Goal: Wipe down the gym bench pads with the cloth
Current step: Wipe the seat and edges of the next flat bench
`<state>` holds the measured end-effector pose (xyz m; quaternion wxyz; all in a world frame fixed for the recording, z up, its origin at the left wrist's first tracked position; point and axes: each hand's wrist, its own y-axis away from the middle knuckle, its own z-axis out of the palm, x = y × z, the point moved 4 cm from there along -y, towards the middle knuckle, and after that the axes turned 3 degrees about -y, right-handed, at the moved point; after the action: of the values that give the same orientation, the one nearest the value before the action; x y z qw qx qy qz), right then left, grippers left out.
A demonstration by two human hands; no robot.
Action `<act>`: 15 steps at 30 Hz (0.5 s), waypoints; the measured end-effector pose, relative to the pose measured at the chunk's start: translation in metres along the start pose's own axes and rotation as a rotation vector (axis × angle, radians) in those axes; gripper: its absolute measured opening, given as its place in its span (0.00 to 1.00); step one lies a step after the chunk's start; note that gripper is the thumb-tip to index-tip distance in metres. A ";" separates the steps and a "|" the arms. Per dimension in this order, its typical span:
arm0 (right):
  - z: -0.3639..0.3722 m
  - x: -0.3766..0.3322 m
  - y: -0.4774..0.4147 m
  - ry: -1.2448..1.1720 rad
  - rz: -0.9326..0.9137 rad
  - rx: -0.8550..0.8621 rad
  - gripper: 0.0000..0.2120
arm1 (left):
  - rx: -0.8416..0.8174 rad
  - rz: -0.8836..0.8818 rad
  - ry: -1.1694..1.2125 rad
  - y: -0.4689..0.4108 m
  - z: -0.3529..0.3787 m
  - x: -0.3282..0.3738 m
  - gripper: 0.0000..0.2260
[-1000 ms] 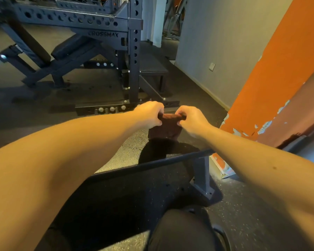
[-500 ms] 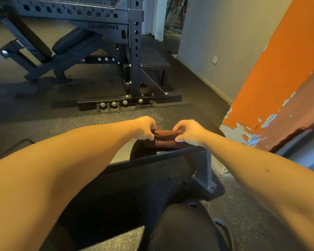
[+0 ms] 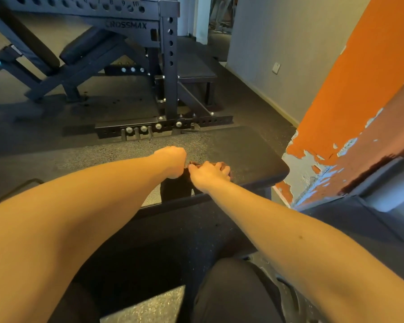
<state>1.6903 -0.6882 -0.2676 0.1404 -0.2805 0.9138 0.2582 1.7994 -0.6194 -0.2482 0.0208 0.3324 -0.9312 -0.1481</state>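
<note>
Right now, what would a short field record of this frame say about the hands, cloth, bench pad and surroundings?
Left hand: fist curled at the left end of the cloth, apparently gripping it.
Right hand: fingers curled over the cloth, holding it on the bench pad.
Cloth: dark reddish, mostly hidden under the hands.
Bench pad: black, flat; cloth sits toward its near edge.
Background: dark rack beyond; orange wall with peeling paint at right.

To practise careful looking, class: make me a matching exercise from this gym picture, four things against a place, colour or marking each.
Things: 1 cloth; 2 bench pad; 3 pillar; 4 rack.
Descriptions: a orange, paint peeling; b lettered CROSSMAX; c under the right hand; d black, beneath the cloth.
Pairs: 1-c, 2-d, 3-a, 4-b.
</note>
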 end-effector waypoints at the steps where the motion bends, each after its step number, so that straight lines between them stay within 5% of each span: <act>1: 0.002 -0.003 -0.003 0.011 0.030 0.008 0.35 | -0.004 -0.001 -0.009 0.000 0.001 -0.001 0.09; 5: 0.014 -0.001 -0.022 0.150 -0.090 0.089 0.37 | 0.011 -0.012 -0.011 0.000 0.005 -0.009 0.04; 10: -0.009 0.022 -0.022 0.354 -0.401 0.034 0.26 | 0.026 -0.032 -0.009 0.001 0.009 -0.023 0.04; 15: -0.036 0.057 -0.028 0.311 -0.308 -0.027 0.27 | -0.001 -0.042 -0.009 0.000 0.014 -0.030 0.10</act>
<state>1.6567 -0.7529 -0.2712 0.0320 -0.4552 0.8672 0.1994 1.8206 -0.5974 -0.2594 0.0135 0.3514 -0.9240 -0.1505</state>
